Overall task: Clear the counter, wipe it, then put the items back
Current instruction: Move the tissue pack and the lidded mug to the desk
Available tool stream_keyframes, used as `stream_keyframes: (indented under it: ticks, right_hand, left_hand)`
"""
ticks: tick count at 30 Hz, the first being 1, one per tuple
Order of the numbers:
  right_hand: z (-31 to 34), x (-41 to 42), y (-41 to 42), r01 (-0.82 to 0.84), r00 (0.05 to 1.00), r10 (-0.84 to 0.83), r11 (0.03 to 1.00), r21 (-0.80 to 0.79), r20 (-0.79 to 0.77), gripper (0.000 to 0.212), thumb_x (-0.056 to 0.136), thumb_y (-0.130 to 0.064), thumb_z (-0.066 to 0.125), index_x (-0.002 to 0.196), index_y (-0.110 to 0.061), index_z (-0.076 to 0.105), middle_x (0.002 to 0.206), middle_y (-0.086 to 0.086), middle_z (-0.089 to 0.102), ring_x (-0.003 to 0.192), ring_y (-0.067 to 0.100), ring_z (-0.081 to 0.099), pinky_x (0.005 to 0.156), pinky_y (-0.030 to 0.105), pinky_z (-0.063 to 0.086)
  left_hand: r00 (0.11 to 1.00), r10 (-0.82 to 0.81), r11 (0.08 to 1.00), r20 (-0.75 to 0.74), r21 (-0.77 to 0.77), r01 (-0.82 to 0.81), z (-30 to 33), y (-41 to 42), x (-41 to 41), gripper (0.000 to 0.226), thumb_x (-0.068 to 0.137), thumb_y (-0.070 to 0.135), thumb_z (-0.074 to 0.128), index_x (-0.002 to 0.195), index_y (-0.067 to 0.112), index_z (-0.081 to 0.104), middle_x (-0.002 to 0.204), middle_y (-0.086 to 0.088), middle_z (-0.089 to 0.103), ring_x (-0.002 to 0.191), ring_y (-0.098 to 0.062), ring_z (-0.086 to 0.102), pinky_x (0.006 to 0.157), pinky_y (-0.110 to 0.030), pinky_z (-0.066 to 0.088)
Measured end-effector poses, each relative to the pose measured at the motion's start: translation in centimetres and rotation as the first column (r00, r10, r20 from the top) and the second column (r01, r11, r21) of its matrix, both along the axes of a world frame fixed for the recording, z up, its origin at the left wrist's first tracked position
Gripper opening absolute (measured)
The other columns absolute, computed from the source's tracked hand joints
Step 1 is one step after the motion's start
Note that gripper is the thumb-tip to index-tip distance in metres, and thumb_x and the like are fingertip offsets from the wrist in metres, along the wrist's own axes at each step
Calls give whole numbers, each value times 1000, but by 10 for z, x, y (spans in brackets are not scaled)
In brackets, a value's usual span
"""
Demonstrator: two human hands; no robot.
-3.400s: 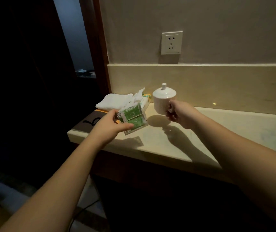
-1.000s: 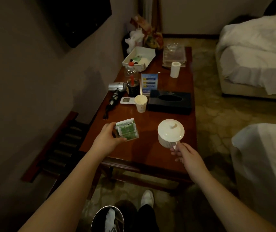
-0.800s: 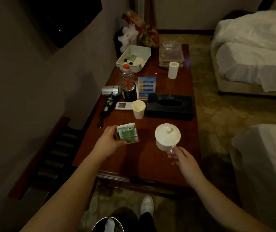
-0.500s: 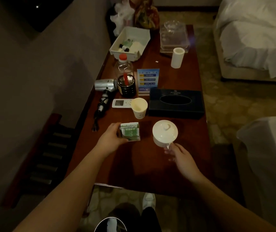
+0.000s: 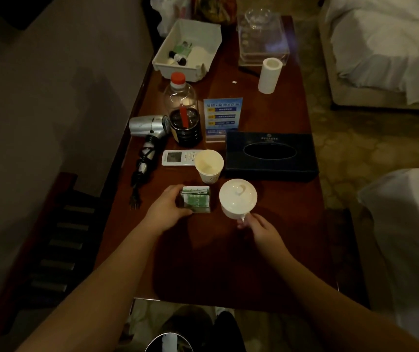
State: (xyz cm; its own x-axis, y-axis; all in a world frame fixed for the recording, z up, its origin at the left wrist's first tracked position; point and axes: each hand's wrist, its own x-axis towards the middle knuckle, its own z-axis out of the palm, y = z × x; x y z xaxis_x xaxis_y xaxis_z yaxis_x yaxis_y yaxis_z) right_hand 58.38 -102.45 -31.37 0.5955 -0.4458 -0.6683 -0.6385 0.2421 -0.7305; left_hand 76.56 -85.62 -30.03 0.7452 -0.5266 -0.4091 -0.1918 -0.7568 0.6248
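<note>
My left hand [image 5: 167, 209] grips a small clear holder of green tea packets [image 5: 196, 199], low over the dark red wooden table [image 5: 198, 260]. My right hand [image 5: 259, 228] pinches the handle of a white lidded mug [image 5: 238, 198], just right of the packets. Whether either item touches the tabletop I cannot tell. Both sit in front of a paper cup [image 5: 209, 165].
Behind stand a black tissue box [image 5: 270, 154], a remote [image 5: 179, 158], a silver hair dryer [image 5: 147, 127] with its cord, a dark jar, a bottle [image 5: 180, 95], a blue sign [image 5: 223, 118], a white bin [image 5: 188, 49], a paper roll [image 5: 269, 75], a clear tray. Beds lie right.
I have turned from the marble counter to the wooden table, carrying both items. In the last second both hands moved forward and down, closer to the paper cup.
</note>
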Motion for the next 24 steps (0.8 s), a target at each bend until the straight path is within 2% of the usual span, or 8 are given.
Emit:
stream_keyframes:
  ticks: [7,13,15,19,21,24]
  right_hand:
    - [-10,14,-4,-56,998,56,998,-15,-43,29,99,-41,42,108,-20,61,105,-7,65,99,9,57,72,23,39]
    - [-11,15,-6,-121,992,120,991,-52,-24,29,98,-44,43,104,-23,62,105,-6,66,99,12,61,81,28,46]
    - [-9,13,-7,-124,992,123,991,-46,-12,28,97,-46,43,110,-26,59,109,-7,65,103,10,59,84,29,46]
    - [-3,5,-8,-127,992,124,988,-88,-33,46,93,-50,49,133,-26,45,115,-4,61,105,13,57,80,29,48]
    - [1,-2,-8,-121,991,115,988,-101,-65,48,92,-50,51,135,-31,41,121,-3,58,107,15,57,80,30,49]
    - [6,-19,-9,-165,986,155,970,-180,-67,42,94,-47,50,132,-32,43,124,-3,57,106,13,57,91,36,50]
  left_hand:
    - [1000,-13,999,-4,31,13,-6,-6,10,78,78,15,78,145,19,38,145,4,41,130,-14,41,100,-24,31]
    - [1000,1,1000,0,12,-1,-7,-6,9,77,78,15,78,144,20,39,146,5,41,130,-14,42,104,-29,34]
    - [1000,10,1000,10,4,-10,-8,-5,5,78,79,15,77,145,21,37,147,4,40,131,-14,41,103,-28,34]
    - [999,42,999,3,19,-42,-3,0,-5,85,80,13,76,150,22,28,153,2,32,137,-18,35,110,-34,32]
    - [998,67,997,10,30,-68,0,7,-10,90,79,13,76,152,22,24,155,0,28,140,-20,32,113,-37,30]
    - [991,128,990,49,57,-131,6,21,-23,87,81,15,75,151,23,24,156,-1,26,141,-21,29,113,-41,33]
